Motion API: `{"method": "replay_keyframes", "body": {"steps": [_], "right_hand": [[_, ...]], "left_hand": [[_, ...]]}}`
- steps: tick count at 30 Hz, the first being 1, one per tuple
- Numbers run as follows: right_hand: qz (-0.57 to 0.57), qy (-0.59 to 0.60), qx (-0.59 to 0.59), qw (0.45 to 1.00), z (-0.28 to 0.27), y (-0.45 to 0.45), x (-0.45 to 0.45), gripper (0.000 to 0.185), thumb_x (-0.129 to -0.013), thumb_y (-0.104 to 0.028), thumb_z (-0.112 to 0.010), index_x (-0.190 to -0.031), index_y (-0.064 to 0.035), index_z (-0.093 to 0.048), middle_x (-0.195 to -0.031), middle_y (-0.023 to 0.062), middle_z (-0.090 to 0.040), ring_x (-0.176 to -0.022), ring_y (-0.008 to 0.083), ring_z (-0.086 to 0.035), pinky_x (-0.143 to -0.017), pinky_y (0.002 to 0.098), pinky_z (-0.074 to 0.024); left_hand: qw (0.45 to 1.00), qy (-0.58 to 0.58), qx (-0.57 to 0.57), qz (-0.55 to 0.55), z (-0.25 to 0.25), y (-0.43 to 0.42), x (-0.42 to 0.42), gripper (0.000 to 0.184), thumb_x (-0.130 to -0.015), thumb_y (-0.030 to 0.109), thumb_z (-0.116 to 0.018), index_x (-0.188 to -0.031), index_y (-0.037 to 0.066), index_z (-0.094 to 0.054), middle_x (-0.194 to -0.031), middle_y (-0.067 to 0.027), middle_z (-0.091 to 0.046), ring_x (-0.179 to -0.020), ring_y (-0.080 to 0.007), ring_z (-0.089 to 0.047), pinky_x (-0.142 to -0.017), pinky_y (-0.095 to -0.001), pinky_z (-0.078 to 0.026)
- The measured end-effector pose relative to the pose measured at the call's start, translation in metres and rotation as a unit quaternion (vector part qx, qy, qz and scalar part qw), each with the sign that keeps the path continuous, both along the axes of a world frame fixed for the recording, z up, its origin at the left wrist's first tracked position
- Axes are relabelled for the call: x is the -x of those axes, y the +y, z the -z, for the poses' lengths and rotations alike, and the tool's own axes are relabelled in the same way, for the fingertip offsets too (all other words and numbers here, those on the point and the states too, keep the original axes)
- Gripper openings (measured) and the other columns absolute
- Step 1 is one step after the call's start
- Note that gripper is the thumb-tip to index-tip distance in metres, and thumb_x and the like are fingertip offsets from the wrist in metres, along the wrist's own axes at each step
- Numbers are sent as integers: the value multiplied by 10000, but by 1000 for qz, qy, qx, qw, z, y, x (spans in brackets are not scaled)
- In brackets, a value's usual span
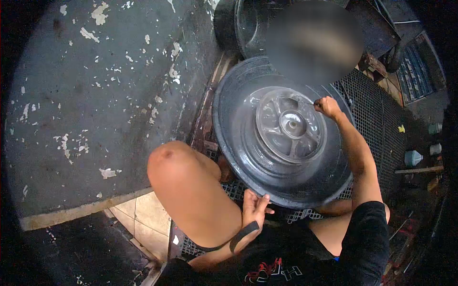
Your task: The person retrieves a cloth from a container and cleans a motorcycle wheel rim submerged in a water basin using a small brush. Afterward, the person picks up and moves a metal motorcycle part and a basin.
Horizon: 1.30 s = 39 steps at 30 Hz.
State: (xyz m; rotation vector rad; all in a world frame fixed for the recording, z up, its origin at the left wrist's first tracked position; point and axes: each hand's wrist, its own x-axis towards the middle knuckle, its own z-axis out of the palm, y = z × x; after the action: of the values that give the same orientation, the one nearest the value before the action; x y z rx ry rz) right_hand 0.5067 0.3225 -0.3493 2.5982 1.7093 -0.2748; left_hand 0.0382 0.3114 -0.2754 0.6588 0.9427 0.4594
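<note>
A large round black plastic basin (238, 124) lies tilted in front of my legs, showing a raised ring with a spoked, wheel-like pattern and a round hub in its middle. My left hand (254, 207) holds the basin's near rim, thumb on the edge and some fingers hidden below it. Over the right side of the spoked ring, my right hand (327, 107) is closed in a fist. A thin, dark, blade-like tool (306, 103) seems to stick out leftward from it; its exact kind is too small to tell.
A dark wall panel (95, 119) with peeling paint stands close on the left. Behind the basin is another black tub (245, 28), beside a blurred patch. Black grid matting (374, 119) covers the floor. Containers, including a bluish bottle (413, 158), sit at right.
</note>
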Motion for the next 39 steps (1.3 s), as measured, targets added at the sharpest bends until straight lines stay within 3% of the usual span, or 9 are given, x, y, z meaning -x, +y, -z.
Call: {"method": "replay_keyframes", "body": {"steps": [8,11,15,25,28,32,36,39], "right_hand": [[-93,-29,-3,995,-37,-13,33,136,-752,-228,-614,-795,-105,-652,-724,167,-636,-681,360,-621,-627,451,-495],[-147,-54,7,988,-48,-22,50,154,-764,-212,-600,-859,-109,-664,-693,144,-632,-633,329,-617,-565,431,-477],[-188,-35,6,981,-62,-34,71,101,-728,-199,-608,-730,-99,-593,-632,122,-614,-576,309,-600,-532,423,-456],[-230,-80,54,968,-68,-85,69,115,-756,-211,-601,-768,-97,-615,-649,127,-629,-614,310,-630,-538,420,-491],[-112,-43,69,990,-77,-97,65,143,-753,-213,-623,-810,-83,-637,-680,146,-640,-654,333,-635,-572,447,-496],[76,-16,49,996,-39,-117,36,214,-791,-248,-612,-863,-52,-659,-758,196,-638,-753,379,-618,-681,462,-489],[175,15,42,983,21,-130,12,241,-785,-269,-621,-863,-46,-670,-813,223,-640,-852,383,-610,-753,469,-485],[215,-8,83,973,20,-115,34,278,-812,-285,-589,-847,-20,-666,-881,249,-641,-932,388,-615,-808,447,-502]], "left_hand": [[1000,-18,-2,-4,3,-1,0,313,-866,141,-610,-1082,108,-385,-943,-32,-537,-768,-118,-530,-502,-236,-497],[1000,-29,-6,-4,3,-2,1,279,-872,142,-604,-1043,111,-386,-937,-30,-536,-767,-117,-532,-504,-235,-498],[1000,-26,-2,-9,-3,-2,0,267,-873,132,-600,-1031,114,-386,-929,-25,-535,-762,-113,-532,-510,-236,-501],[1000,-17,-15,-10,-1,-3,-1,235,-877,119,-589,-1010,120,-396,-900,-12,-533,-740,-97,-536,-514,-226,-499],[1000,-15,-2,-11,-5,-2,-1,210,-887,113,-574,-994,128,-395,-894,-6,-529,-746,-86,-542,-509,-222,-495],[1000,-17,2,-8,0,-3,2,260,-881,156,-604,-1033,126,-396,-914,-2,-516,-777,-97,-539,-528,-238,-510],[1000,-4,5,-6,-2,-3,1,276,-877,153,-607,-1044,120,-390,-927,-10,-516,-764,-102,-535,-521,-240,-505],[1000,4,-11,3,-3,-2,0,302,-869,147,-614,-1059,117,-381,-919,-11,-519,-760,-103,-534,-510,-241,-495]]}}
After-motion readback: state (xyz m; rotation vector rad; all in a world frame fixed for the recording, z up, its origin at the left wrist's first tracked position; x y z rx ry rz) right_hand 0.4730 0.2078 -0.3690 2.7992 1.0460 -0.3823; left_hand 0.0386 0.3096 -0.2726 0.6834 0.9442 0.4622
